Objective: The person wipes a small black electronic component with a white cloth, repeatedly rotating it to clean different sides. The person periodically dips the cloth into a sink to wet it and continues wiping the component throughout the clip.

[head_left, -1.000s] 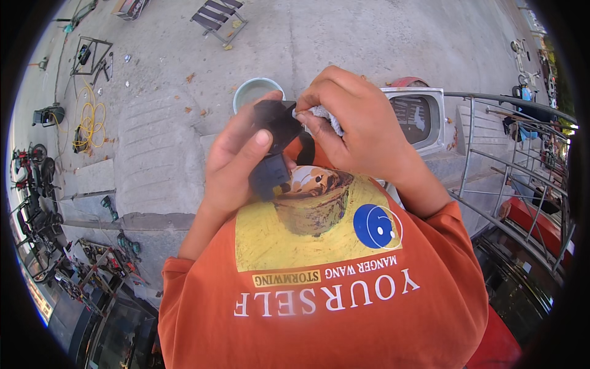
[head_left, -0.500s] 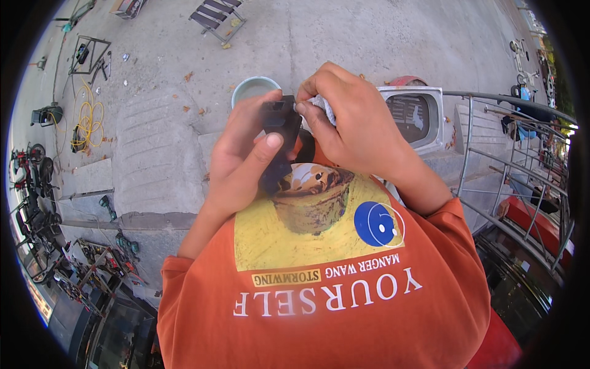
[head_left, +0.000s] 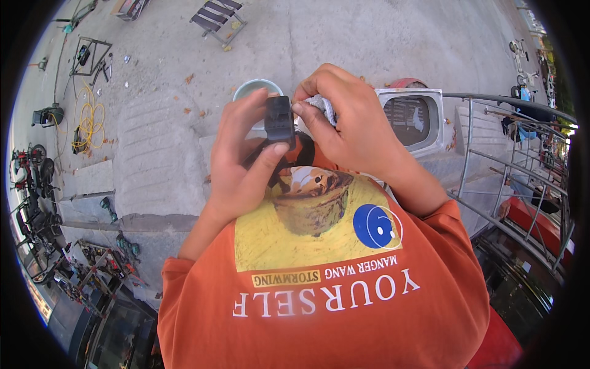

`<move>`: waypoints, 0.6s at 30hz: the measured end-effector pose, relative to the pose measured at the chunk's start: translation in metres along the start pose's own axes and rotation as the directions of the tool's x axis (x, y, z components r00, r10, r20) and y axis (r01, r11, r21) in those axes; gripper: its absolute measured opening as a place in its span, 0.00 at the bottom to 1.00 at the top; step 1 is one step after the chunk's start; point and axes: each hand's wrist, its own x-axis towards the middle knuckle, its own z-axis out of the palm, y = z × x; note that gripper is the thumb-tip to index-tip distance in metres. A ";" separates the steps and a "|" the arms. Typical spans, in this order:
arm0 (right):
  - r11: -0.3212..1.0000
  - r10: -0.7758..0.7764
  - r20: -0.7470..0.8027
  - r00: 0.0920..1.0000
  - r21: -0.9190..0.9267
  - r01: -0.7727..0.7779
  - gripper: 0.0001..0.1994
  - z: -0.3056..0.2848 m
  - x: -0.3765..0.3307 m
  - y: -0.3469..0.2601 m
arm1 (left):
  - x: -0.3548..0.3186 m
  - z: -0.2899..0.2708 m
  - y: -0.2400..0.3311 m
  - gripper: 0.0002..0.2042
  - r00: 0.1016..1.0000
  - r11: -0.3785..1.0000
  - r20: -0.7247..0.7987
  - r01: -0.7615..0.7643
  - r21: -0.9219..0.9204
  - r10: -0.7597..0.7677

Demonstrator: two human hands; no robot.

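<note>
My left hand [head_left: 243,147] is closed round a black block-shaped part [head_left: 279,120], thumb on its near end and fingers along its far left side. The part's kind is not clear. Close on its right, my right hand [head_left: 341,114] pinches a crumpled whitish cloth [head_left: 322,106], which bunches under the palm. Its fingertips are beside the black part's upper right edge; whether they touch it I cannot tell. Beyond my left fingers stands a pale green basin [head_left: 258,84], partly hidden by that hand.
A grey metal sink-like frame [head_left: 435,117] lies right of my right hand. Farther right are metal railings [head_left: 470,147]. A folding stool [head_left: 216,17] stands ahead on the concrete. To the left lie a coiled yellow cable [head_left: 92,123], a work lamp [head_left: 47,115] and crowded tools [head_left: 92,270].
The black part has turned in my left hand and now shows a shorter, blockier side. My left thumb has shifted nearer to me. The right hand still pinches the cloth, barely moved.
</note>
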 end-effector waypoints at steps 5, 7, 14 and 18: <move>0.998 -0.060 -0.033 0.998 0.013 0.061 0.06 0.000 -0.003 -0.005 | -0.001 0.001 -0.007 0.30 1.000 0.988 -0.008 -0.014 -0.157 0.013; 0.999 -0.042 -0.046 0.998 -0.014 0.041 0.06 0.001 0.000 -0.002 | -0.002 0.000 -0.006 0.30 0.997 0.960 0.009 0.071 -0.271 -0.071; 1.000 -0.007 -0.103 0.995 -0.005 0.006 0.06 -0.007 0.001 0.002 | 0.001 0.001 0.007 0.30 0.955 0.694 0.071 0.259 -0.672 -0.288; 0.999 -0.049 -0.018 0.999 0.001 0.049 0.07 -0.013 -0.003 -0.004 | -0.003 -0.004 0.002 0.30 0.935 0.669 0.129 0.328 -0.667 -0.330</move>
